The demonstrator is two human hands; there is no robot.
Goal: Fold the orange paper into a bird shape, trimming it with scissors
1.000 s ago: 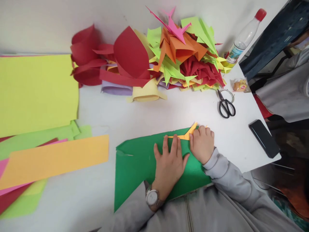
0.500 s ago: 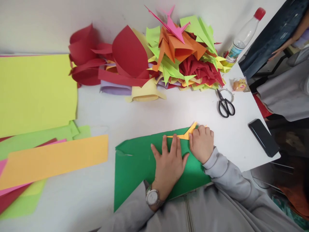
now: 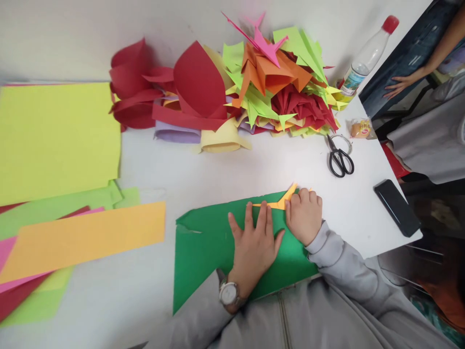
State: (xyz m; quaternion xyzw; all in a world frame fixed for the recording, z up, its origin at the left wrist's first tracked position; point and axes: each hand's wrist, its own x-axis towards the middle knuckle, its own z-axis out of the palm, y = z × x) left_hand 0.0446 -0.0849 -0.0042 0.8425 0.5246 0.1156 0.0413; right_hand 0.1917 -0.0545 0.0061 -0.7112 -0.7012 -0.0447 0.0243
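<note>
A small folded orange paper shape [image 3: 284,200] with pointed ends lies on the far edge of a green board [image 3: 207,252]. My left hand [image 3: 256,245], a watch on its wrist, is spread flat on the board, its middle fingertips touching the thin left end of the folded paper. Curled over the paper's right part is my right hand [image 3: 305,215], its fingers closed and hiding that end.
Folded paper pieces in many colours [image 3: 269,92] are heaped against the wall. Black scissors [image 3: 339,157], a bottle [image 3: 366,58], a wrapped snack [image 3: 359,129] and a phone [image 3: 397,207] lie or stand at right. Coloured sheets [image 3: 58,140] cover the left. Another person's hand [image 3: 405,83] shows at far right.
Both hands and the folded orange paper hold nearly the same place. The view has shifted slightly. At upper right, the other person's hand shows more fully, fingers spread against the jeans.
</note>
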